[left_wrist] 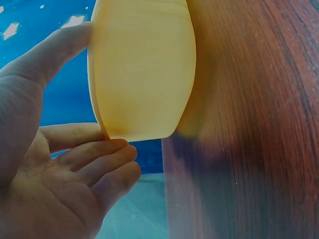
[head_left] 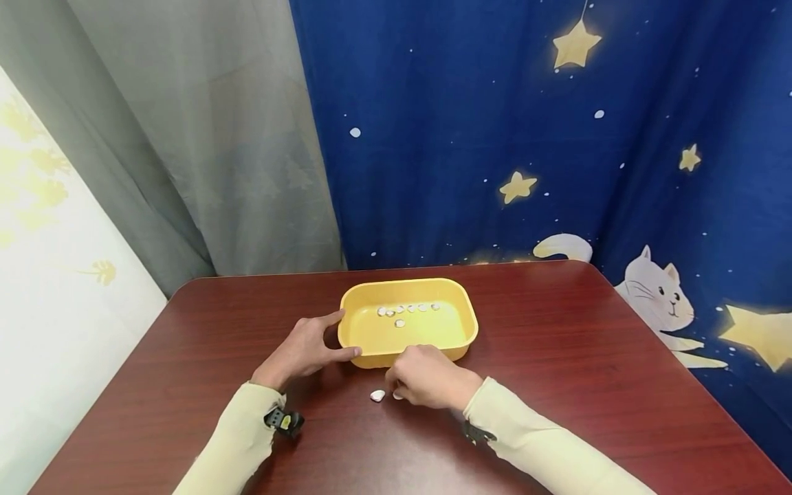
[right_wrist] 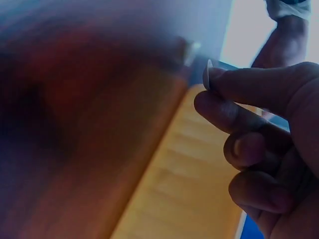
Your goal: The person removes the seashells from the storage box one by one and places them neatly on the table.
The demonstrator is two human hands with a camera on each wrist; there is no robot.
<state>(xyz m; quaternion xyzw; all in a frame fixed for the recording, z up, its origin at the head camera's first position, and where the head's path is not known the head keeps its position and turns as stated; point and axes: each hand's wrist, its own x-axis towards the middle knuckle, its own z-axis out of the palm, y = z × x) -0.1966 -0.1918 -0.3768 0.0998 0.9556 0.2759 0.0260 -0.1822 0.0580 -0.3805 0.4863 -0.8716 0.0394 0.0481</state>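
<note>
A yellow plastic basin [head_left: 408, 350] stands on the table, with several small white shell-like pieces [head_left: 399, 323] on its floor. At its left end my left hand [head_left: 309, 347] touches the rim with thumb and fingers spread apart. In the left wrist view those fingers [left_wrist: 112, 149] look nearly straight against the basin's end. My right hand [head_left: 427, 377] is low before the basin's front wall. It pinches a thin white shell-like piece [right_wrist: 208, 74] between thumb and index finger. Another white piece [head_left: 377, 395] lies on the table just left of that hand.
The dark red-brown wooden table [head_left: 557, 330] reaches past the basin on both sides. Behind it hang a grey curtain [head_left: 247, 172] and a blue curtain [head_left: 445, 172] with stars and a cat. A pale patterned surface [head_left: 49, 275] borders the left.
</note>
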